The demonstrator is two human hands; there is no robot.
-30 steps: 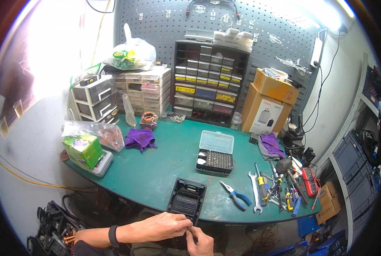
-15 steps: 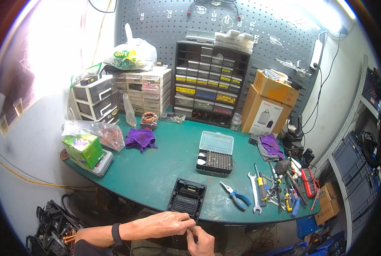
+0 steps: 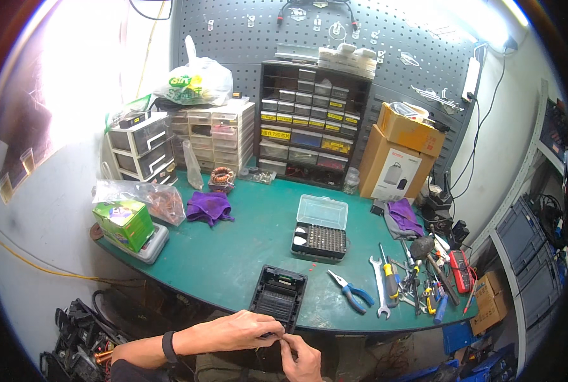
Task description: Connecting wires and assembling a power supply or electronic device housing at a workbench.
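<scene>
My left hand (image 3: pixel 256 329), with a black band on its wrist, is closed just in front of the bench's near edge. Its fingertips meet those of my right hand (image 3: pixel 300 358), which is closed in a pinch. Whatever lies between the fingers is hidden or too small to name. Right behind them a black plastic housing (image 3: pixel 279 296) with ribbed slats and a green strip inside sits at the table edge, its near end partly covered by my left hand.
On the green bench (image 3: pixel 233 254) stands an opened bit case (image 3: pixel 320 240). Pliers (image 3: pixel 351 291), a wrench (image 3: pixel 381 288), screwdrivers and a red multimeter (image 3: pixel 462 272) lie to the right. A green box (image 3: pixel 123 224) and purple cloth (image 3: pixel 209 207) lie left. Drawer cabinets (image 3: pixel 309 121) line the back.
My left hand has shifted slightly up and left, and its fingers have moved a little against the right fingertips. The housing and bench tools have stayed put.
</scene>
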